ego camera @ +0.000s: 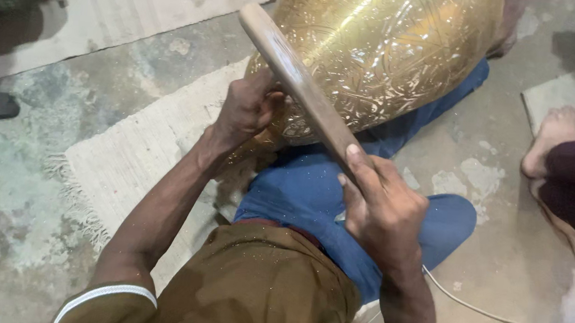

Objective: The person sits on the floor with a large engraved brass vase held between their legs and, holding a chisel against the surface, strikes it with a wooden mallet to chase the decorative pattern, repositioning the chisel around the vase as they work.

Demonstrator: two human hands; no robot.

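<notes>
The engraved brass vessel (385,53) is steadied at centre frame by the left hand (247,107), fingers curled against it, while the wooden stick (301,80) is clamped in the right hand (382,213) and laid across its surface.

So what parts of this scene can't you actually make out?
- Brass vessel: its top is cut off by the head view's upper edge; its base is hidden behind the left hand and the wooden stick.
- Stick's lower end: covered by the right hand.
- Person nearby: only a bare foot shows, the right edge cuts the rest.

Vessel (385,53) on lap (tilted); stick (301,80) across it; mat (130,163) left; another person's foot (552,138) right.
</notes>
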